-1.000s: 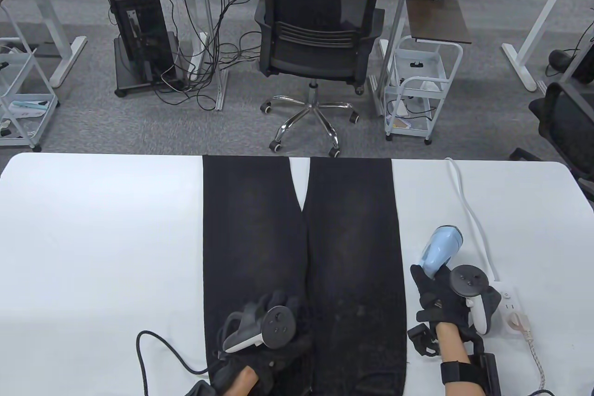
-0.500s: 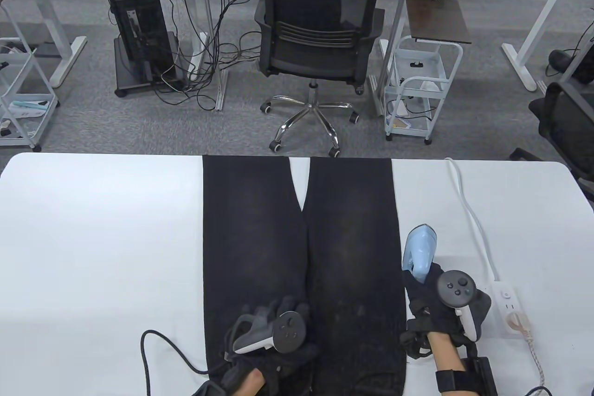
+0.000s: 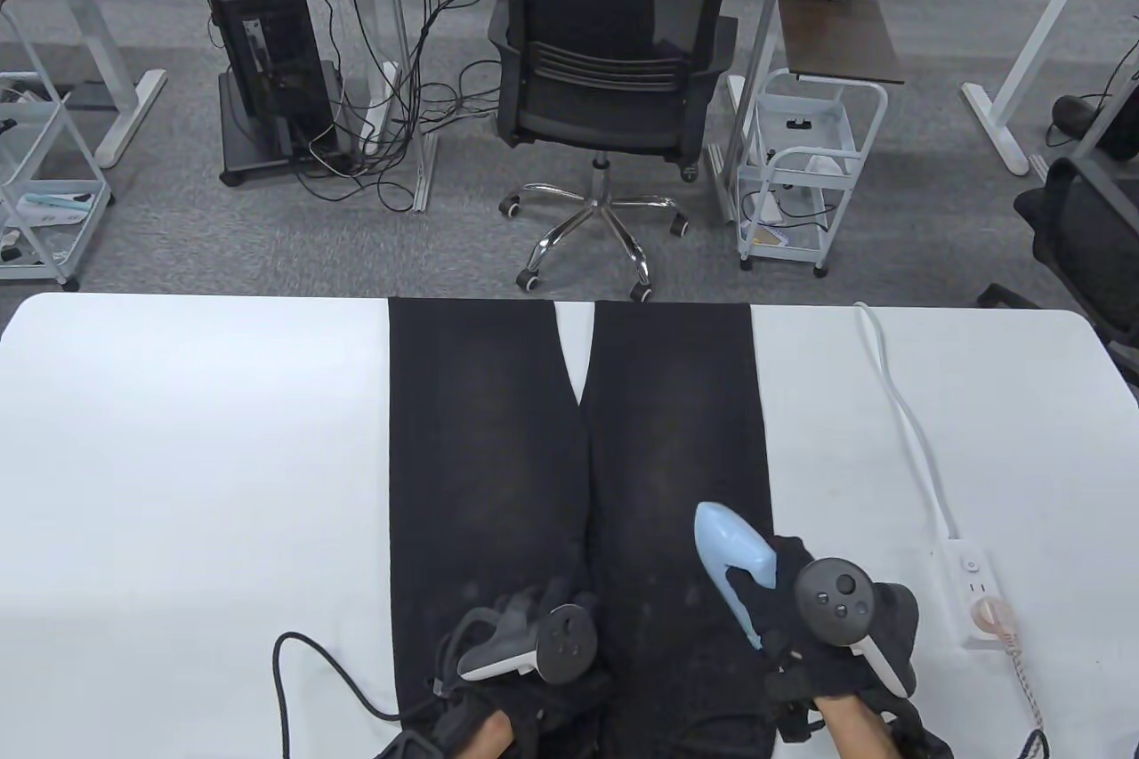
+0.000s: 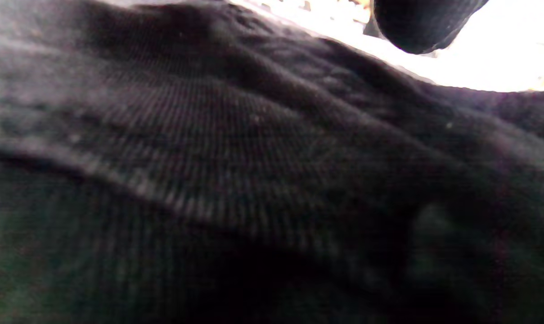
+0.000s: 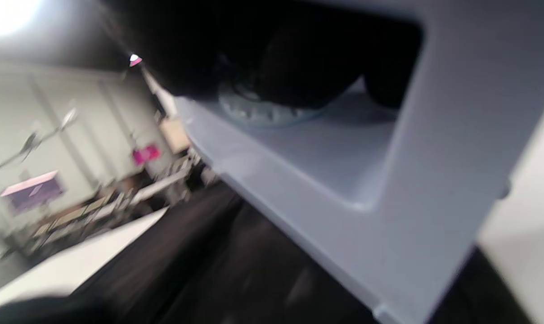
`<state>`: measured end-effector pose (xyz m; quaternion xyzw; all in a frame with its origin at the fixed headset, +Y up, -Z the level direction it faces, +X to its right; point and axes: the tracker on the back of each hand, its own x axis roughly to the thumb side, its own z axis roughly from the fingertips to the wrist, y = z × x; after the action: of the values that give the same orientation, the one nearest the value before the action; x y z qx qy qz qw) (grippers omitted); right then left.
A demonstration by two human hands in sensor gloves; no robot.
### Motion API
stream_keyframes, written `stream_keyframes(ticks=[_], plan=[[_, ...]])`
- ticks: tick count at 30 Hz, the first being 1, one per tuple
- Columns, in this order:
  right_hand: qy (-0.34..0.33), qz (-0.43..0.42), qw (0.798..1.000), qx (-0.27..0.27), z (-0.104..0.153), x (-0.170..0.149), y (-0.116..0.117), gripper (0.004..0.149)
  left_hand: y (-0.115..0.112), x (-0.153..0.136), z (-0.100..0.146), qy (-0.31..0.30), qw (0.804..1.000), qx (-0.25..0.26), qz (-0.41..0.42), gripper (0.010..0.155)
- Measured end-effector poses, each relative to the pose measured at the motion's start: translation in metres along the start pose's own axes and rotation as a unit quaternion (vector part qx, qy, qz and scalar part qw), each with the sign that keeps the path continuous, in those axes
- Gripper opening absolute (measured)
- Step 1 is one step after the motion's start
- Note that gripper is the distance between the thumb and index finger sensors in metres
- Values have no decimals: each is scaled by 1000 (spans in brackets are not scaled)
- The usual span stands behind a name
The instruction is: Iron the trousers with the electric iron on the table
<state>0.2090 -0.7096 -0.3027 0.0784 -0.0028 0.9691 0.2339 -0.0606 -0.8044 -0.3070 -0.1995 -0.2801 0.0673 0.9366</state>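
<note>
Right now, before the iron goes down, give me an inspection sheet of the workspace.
Surface: white rounded table, trousers across its middle.
Job's things: black fabric trousers lying flat, legs pointing away; light blue electric iron above the right leg.
Clutter: nothing seen.
Grippers: left hand rests on the trousers near the waist; right hand has its grip on the iron's handle.
Cables: white power strip with white cord; black cable at left.
Surroundings: black mesh office chair, white wire carts, desks.
</note>
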Motion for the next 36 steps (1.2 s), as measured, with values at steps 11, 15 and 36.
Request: stream_keyframes(ticks=[11, 15, 36], plan=[[-63, 179, 960, 204, 10, 54, 64, 52, -10, -8, -4, 3, 996, -82, 43, 106], [-62, 238, 945, 215, -11, 56, 78, 55, -11, -6, -5, 1, 995, -91, 34, 109], [187, 267, 942, 80, -226, -1, 62, 61, -12, -4, -8, -10, 994, -111, 21, 110]])
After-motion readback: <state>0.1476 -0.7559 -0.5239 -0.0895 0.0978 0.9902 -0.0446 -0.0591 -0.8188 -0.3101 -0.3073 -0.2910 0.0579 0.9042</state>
